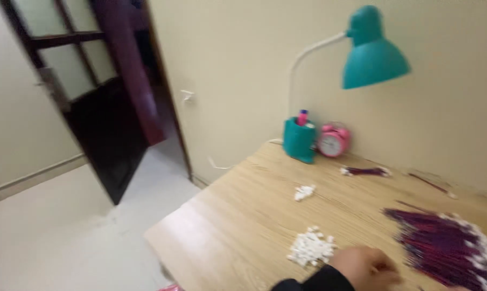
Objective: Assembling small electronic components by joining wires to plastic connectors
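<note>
One hand [365, 267] in view at the bottom edge, dark sleeve [313, 282] at the wrist, resting low over the wooden desk [243, 215]. Which hand it is: hard to say from this angle, taken here as the left. Fingers curled in, tips drawn together toward the right; too blurred to tell whether anything is pinched between them. Other hand out of view.

Just left of the hand, almost touching the wrist: a pile of small white pieces [311, 248], loosely heaped on the desk. Just right of the hand, close to the fingertips: a big heap of thin purple sticks [445, 245] with white ends, fanned out toward the right edge. Blur hides whether fingertips touch the nearest sticks.

Farther from the hand, up the desk: a smaller clump of white pieces [304, 192]. Beyond that and to the right, a small bundle of purple sticks [366, 172], lying flat, well apart from the big heap. A single stray stick [432, 186] near the wall.

At the far end of the desk, against the wall: a teal pen cup [299, 140] with a pink-topped item inside, a pink alarm clock [333, 141] just beside it on the right, and a teal desk lamp [373, 51] on a white curved neck arching above both.

Well left of the hand, off the desk: pale floor and a dark open door [100, 129].
</note>
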